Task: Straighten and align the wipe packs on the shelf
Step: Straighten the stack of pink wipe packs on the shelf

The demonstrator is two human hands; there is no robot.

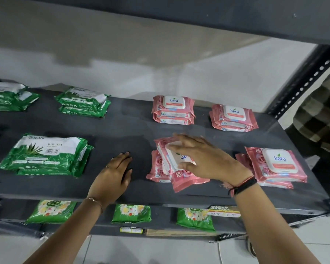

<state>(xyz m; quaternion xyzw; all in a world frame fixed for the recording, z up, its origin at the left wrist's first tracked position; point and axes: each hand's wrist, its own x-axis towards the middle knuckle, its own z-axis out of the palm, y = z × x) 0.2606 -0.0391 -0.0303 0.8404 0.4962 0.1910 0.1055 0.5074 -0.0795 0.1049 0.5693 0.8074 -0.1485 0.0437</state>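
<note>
While lying flat, open, on matte dark shelf (133,130) left of crooked pink pack (181,168): left hand (113,174); right hand (204,159) gripping its glossy rectangular top.

"kara" on pink pack lids (279,159), "25" at one corner; perhaps "ALOE VERA" on green pack (46,151); "SUPER MARKET" shelf tag (224,210).

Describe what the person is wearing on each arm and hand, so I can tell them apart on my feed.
Both forearms are bare, with no sleeves or gloves. The left hand has a thin ring on one finger and a slim chain bracelet at the wrist. The right hand has no visible ring; its wrist carries a black band with a reddish-pink thread tied beside it.
</note>
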